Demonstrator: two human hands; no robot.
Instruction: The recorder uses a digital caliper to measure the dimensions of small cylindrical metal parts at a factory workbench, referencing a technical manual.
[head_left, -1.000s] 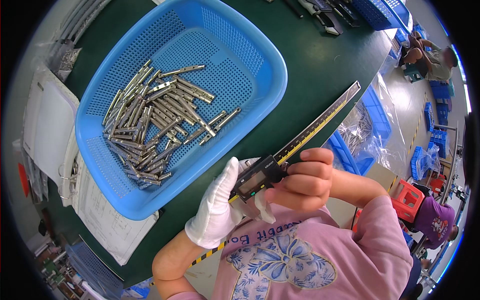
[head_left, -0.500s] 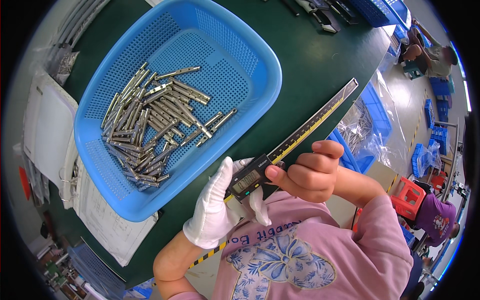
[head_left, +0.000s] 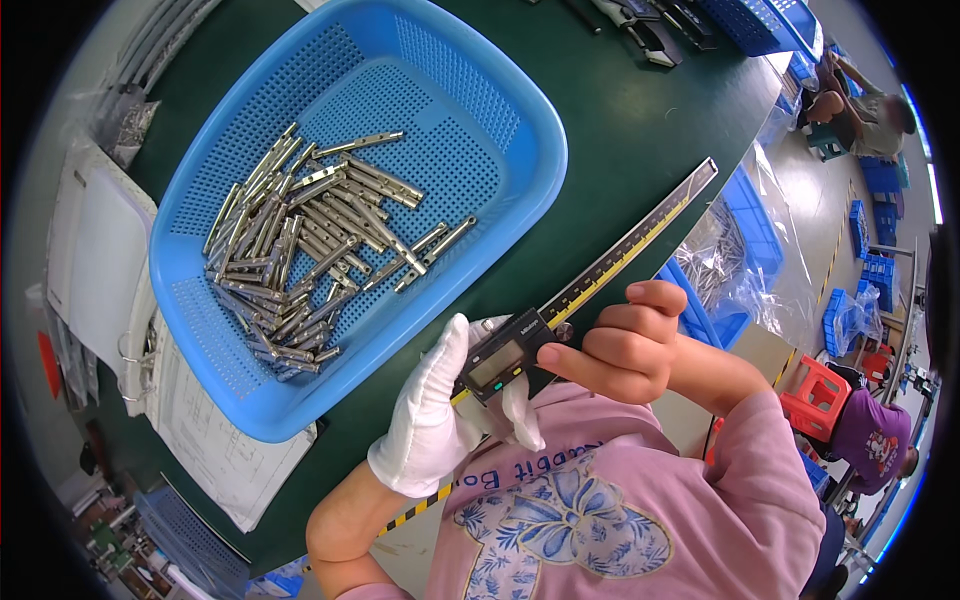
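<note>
Two hands (head_left: 425, 425) (head_left: 630, 352), one cloth-gloved, at a slim, straight-beamed caliper (head_left: 500, 362)

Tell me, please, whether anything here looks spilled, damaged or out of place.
Nothing looks spilled or damaged. One oddity: the left hand, holding the caliper, wears a white glove, while the right hand is bare. The metal rods lie jumbled inside the blue basket.

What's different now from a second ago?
The bare right hand moved a little to the right, and its thumb shifted up beside the caliper. Digits showed on the screen half a second ago; now I can't make any out. Nothing new was grabbed. The gloved left hand still holds the caliper, and the metal pieces stay in the blue basket.
</note>
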